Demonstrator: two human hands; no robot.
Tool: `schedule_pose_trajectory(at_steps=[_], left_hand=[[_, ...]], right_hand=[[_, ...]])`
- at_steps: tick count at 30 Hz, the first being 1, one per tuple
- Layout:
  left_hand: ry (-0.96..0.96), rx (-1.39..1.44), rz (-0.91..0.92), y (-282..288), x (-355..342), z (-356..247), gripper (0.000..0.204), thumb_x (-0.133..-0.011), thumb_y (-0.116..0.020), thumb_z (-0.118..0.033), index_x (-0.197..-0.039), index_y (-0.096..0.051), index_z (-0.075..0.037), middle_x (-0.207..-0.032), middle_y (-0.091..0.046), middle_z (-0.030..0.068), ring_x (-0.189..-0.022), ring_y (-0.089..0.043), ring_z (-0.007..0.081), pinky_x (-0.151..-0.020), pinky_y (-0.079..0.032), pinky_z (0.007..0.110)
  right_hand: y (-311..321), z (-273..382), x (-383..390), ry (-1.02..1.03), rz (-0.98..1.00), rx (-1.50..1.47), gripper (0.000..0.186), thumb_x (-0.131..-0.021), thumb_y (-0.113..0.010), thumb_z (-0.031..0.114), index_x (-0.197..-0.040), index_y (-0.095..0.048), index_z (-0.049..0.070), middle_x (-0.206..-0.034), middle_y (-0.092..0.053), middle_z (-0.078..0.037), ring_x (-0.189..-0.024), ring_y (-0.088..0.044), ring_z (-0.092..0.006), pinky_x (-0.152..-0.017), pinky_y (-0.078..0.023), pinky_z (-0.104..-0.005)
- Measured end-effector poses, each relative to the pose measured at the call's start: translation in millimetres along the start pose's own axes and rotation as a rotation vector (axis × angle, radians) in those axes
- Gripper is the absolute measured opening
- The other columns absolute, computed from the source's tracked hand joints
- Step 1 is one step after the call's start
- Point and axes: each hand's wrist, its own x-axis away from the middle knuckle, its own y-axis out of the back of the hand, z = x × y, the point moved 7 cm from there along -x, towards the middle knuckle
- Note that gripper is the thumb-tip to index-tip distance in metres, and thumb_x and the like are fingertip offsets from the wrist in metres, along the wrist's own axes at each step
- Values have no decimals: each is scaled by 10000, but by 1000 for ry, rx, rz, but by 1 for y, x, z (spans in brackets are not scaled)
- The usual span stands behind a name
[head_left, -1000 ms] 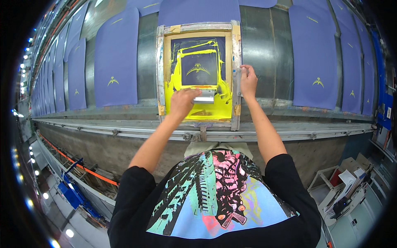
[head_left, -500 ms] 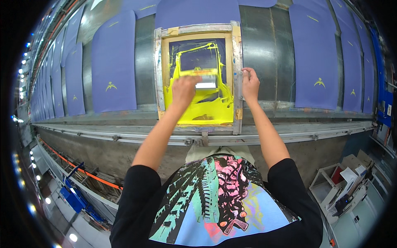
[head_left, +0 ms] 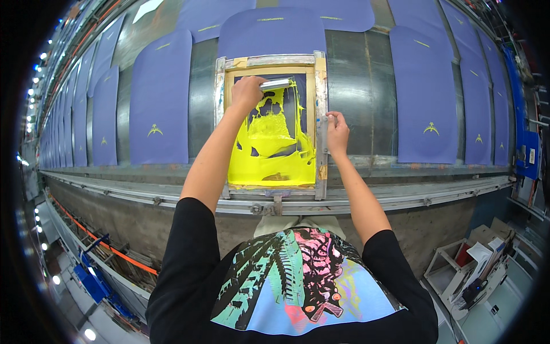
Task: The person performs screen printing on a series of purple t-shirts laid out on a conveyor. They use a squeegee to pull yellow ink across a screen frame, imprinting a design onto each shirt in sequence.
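A screen printing frame [head_left: 321,129] lies over a blue-purple panel [head_left: 272,37] on the long table. Bright yellow ink [head_left: 272,169] coats much of its mesh, thickest at the near end, with dark patches showing through. My left hand [head_left: 247,93] is closed around a squeegee [head_left: 276,84], a short bar with a metallic face, at the far end of the mesh. Part of the squeegee is hidden by my fingers. At the frame's right side, my right hand [head_left: 338,131] has its fingers curled together against the rail.
More blue-purple panels with small yellow prints, such as one on the left [head_left: 159,103] and one on the right [head_left: 424,97], lie along the metal table [head_left: 358,86]. A metal rail [head_left: 372,200] runs along its near edge. A white cart [head_left: 452,264] stands at lower right.
My left hand and the squeegee have moved from mid-mesh to the far end. Yellow ink now spreads over the middle of the mesh. My right hand stays at the frame's right side.
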Motion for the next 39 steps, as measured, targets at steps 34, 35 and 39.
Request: schedule_pose_trajectory(at_steps=[34, 35, 39], left_hand=[[-321, 191, 1, 31, 167, -58, 515, -700, -652, 57, -1126, -764, -211, -1105, -764, 4, -1010, -699, 244, -787, -536, 404], [-265, 215, -50, 44, 169, -43, 487, -707, -661, 46, -1115, -766, -197, -1076, -768, 20, -982, -710, 255, -750, -539, 397], [141, 268, -208, 75, 182, 23, 337, -761, -697, -24, -1087, -736, -101, -951, -741, 106, -868, -699, 314, -706, -526, 393]], right_hand=[[5, 66, -68, 37, -55, -104, 168, -1013, -588, 208, -1051, -699, 87, -579, -460, -6, -546, -428, -116, -536, -349, -346], [-3, 68, -67, 55, -53, -113, 169, -1013, -589, 208, -1052, -697, 85, -581, -462, -9, -547, -429, -118, -538, -351, -348], [-18, 77, -66, 88, -39, -131, 171, -1014, -585, 211, -1050, -690, 82, -582, -466, -30, -543, -447, -136, -547, -367, -359]])
